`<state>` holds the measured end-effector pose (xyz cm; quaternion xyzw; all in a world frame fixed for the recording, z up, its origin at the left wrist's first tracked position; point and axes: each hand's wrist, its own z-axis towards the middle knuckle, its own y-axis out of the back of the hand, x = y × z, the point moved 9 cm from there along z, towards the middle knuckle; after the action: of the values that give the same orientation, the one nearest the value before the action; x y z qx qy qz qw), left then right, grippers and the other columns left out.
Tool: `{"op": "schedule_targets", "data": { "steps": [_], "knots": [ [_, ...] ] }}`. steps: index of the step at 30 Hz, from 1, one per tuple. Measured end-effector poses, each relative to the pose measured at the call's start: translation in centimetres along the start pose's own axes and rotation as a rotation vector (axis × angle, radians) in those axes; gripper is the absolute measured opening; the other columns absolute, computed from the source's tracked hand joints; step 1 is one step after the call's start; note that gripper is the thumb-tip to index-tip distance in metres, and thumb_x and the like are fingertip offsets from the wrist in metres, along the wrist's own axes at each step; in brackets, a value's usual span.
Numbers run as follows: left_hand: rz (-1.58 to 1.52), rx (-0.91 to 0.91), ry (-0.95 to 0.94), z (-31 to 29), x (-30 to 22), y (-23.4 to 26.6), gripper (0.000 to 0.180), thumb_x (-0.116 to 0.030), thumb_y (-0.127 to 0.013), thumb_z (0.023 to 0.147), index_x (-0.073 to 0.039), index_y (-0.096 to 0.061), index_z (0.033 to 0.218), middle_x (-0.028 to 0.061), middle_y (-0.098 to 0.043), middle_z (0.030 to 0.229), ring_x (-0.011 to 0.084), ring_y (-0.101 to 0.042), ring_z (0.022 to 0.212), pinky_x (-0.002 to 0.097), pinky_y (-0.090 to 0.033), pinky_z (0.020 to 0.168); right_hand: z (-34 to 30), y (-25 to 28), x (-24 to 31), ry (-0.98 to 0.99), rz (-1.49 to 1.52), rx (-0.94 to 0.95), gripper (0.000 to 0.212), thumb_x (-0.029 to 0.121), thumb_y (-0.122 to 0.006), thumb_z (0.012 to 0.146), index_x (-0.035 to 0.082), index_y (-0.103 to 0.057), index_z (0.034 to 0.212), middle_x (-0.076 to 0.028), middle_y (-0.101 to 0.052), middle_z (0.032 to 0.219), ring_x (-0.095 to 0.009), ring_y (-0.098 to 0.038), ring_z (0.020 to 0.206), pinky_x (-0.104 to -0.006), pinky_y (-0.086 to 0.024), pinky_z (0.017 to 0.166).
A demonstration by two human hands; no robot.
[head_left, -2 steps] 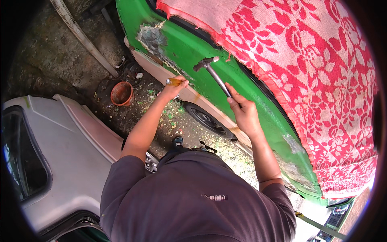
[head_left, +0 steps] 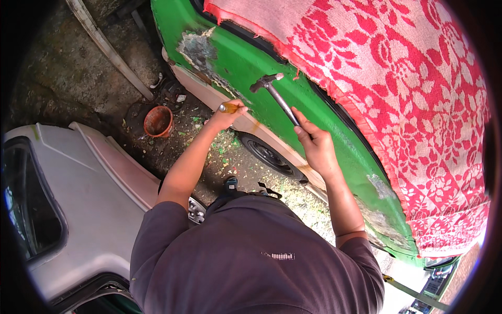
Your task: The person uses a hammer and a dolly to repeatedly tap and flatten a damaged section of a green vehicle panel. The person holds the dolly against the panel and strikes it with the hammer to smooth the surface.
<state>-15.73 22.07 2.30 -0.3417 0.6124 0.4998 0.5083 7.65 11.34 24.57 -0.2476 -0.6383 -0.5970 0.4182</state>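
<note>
My left hand point(head_left: 228, 118) is closed round an amber-handled tool point(head_left: 229, 108) with a round metal cap. It is held at the lower side of a green car body point(head_left: 261, 104), and the tool's working end is hidden behind my fingers. My right hand point(head_left: 317, 145) grips a hammer point(head_left: 281, 100) by its metal shaft. The hammer's head is raised in front of the green panel, to the right of and beyond my left hand. Near my left hand the panel has a rough grey patch point(head_left: 198, 51) with broken paint along its lower edge.
A red and pink floral cloth point(head_left: 387, 94) drapes over the car. Below the panel are a pale sill and a black wheel point(head_left: 266, 155). An orange-brown pot point(head_left: 158, 121) stands on the chip-strewn ground. A grey vehicle point(head_left: 89, 183) is close on my left; a long pale strip point(head_left: 107, 47) lies beyond.
My left hand and the amber-handled tool have shifted slightly to the right. The hammer has barely moved.
</note>
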Motion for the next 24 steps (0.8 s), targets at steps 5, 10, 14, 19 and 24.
{"op": "schedule_targets", "data": {
  "steps": [5, 10, 14, 19, 24],
  "knots": [
    [0.083, 0.049, -0.132, -2.0, -4.9, -1.7, 0.022, -0.023, -0.068, 0.095, -0.005, -0.066, 0.107, 0.006, -0.068, 0.096, 0.0175, -0.063, 0.092, 0.0335, -0.05, 0.083, -0.9, -0.4, -0.6, -0.07, -0.028, 0.038, 0.039, 0.01, -0.062, 0.097, 0.013, -0.06, 0.136, -0.022, -0.07, 0.109, -0.017, -0.067, 0.09, -0.0306, -0.05, 0.087],
    [0.24, 0.012, -0.169, -2.4, -6.0, -2.4, 0.022, -0.024, -0.069, 0.093, -0.003, -0.066, 0.1, 0.011, -0.069, 0.095, 0.0229, -0.065, 0.09, 0.035, -0.051, 0.081, -2.6, -1.0, 0.3, 0.167, -0.076, 0.0, 0.044, 0.004, -0.065, 0.092, 0.013, -0.062, 0.135, -0.02, -0.068, 0.088, -0.028, -0.065, 0.072, -0.0347, -0.053, 0.076],
    [0.246, 0.052, -0.119, -1.3, -5.1, -2.7, 0.024, -0.026, -0.067, 0.095, -0.002, -0.064, 0.095, 0.0112, -0.068, 0.087, 0.0226, -0.063, 0.08, 0.0353, -0.05, 0.074, -6.0, -3.2, 1.0, 0.526, -0.243, -0.028, 0.051, 0.004, -0.064, 0.09, 0.019, -0.06, 0.138, -0.01, -0.059, 0.07, -0.027, -0.057, 0.056, -0.0393, -0.05, 0.056],
    [0.191, -0.002, 0.027, -0.1, -2.8, -2.2, 0.03, -0.03, -0.07, 0.093, -0.001, -0.063, 0.092, 0.009, -0.066, 0.082, 0.0171, -0.06, 0.075, 0.0338, -0.049, 0.07, -5.2, -5.9, -3.5, 0.383, -0.498, 0.101, 0.057, 0.009, -0.061, 0.089, 0.025, -0.053, 0.143, -0.009, -0.053, 0.067, -0.03, -0.059, 0.056, -0.0438, -0.05, 0.053],
    [0.16, -0.099, -0.168, -1.9, -1.7, -2.7, 0.025, -0.021, -0.068, 0.094, 0.001, -0.058, 0.088, 0.0073, -0.06, 0.075, 0.0158, -0.055, 0.069, 0.0308, -0.045, 0.066, -7.3, -4.2, -2.0, 0.329, -0.354, 0.124, 0.049, 0.009, -0.066, 0.089, 0.021, -0.06, 0.136, -0.01, -0.056, 0.069, -0.029, -0.057, 0.059, -0.0414, -0.048, 0.057]
  ]
}}
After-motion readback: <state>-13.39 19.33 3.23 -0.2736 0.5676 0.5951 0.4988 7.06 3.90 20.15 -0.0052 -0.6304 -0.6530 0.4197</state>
